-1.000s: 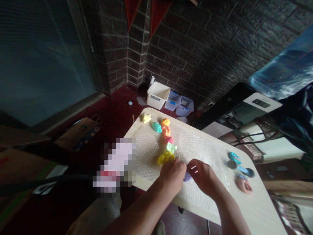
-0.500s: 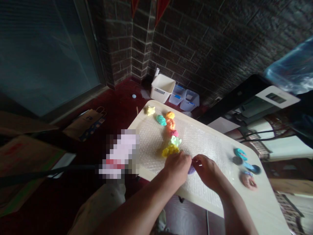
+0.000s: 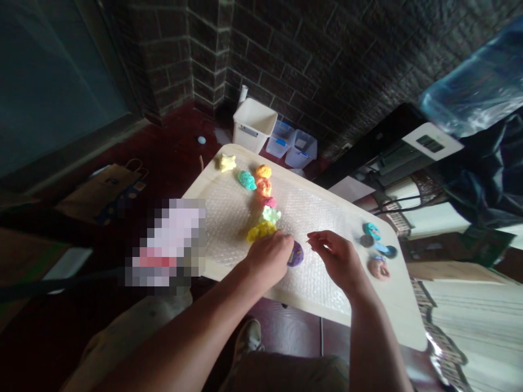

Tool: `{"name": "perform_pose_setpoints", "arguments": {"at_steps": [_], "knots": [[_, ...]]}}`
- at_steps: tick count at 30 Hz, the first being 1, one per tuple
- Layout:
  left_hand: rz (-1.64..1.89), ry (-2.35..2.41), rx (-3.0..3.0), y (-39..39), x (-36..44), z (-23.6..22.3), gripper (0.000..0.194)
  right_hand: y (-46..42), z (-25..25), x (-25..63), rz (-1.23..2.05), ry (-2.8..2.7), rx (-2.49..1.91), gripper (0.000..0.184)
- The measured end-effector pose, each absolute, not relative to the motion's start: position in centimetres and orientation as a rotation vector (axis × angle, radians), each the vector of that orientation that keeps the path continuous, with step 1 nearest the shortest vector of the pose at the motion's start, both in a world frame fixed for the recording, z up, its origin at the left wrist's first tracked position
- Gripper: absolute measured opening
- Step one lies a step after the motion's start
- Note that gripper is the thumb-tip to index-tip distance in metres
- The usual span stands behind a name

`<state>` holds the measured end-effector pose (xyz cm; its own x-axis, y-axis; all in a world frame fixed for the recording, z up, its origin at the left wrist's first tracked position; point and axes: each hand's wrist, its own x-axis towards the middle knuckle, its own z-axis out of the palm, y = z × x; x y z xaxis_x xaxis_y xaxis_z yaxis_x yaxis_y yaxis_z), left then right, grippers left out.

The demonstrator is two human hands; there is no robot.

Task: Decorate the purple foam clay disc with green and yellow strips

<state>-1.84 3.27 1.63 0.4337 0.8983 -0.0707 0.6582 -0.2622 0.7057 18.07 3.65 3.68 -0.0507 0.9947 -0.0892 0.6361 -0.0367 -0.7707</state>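
On the bubble wrap (image 3: 314, 209) lies or is held just above it a round purple clay piece (image 3: 297, 255) with small yellowish marks. My left hand (image 3: 267, 258) is closed at its left edge; the fingertips are partly hidden behind the hand. To the right, apart from the purple piece, my right hand (image 3: 337, 258) is pinched, with something tiny at its fingertips that I cannot make out. Beyond my left hand runs a row of clay lumps: yellow (image 3: 260, 231), pale green (image 3: 271, 214), pink (image 3: 269, 202), orange-red (image 3: 263, 187) and orange (image 3: 263, 171).
A teal lump (image 3: 247, 180) and a pale yellow star-like one (image 3: 227, 162) sit at the table's far left. At right are a teal ring (image 3: 371, 231), a blue dumbbell-like piece (image 3: 382, 249) and a pinkish ring (image 3: 379, 268). Bins (image 3: 254, 120) stand on the floor behind.
My right hand has moved away to the right from the purple piece, which shows more fully. The left hand stays beside it. The whole view has shifted.
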Motion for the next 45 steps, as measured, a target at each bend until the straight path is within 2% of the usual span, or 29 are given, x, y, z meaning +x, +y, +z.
{"name": "perform_pose_setpoints", "arguments": {"at_steps": [3,6,7,12,24,38,45], "knots": [[0.602,1.334,1.923,3.5,-2.1,2.5,0.023,3.3,4.6,17.9,1.076,-1.552,-1.515,0.025],[0.88,1.206,1.512,3.8,-2.5,3.3,0.015,2.8,5.2,17.3,1.185,-1.437,-1.352,0.02],[0.894,1.121,1.412,3.9,-2.6,3.5,0.019,2.7,5.2,17.1,1.224,-1.407,-1.305,0.02],[0.88,0.786,1.122,4.1,-2.4,3.1,0.033,2.8,4.8,16.2,1.36,-1.315,-1.2,0.025],[0.838,0.909,1.08,4.5,-1.4,2.8,0.018,3.1,2.8,17.6,1.482,-1.153,-1.045,0.021],[0.805,0.915,1.083,4.4,-1.0,3.4,0.021,2.2,2.8,18.3,1.523,-1.306,-0.964,0.019],[0.789,0.867,1.072,4.4,-1.3,3.5,0.02,2.2,2.9,18.3,1.437,-1.374,-0.948,0.009]]}}
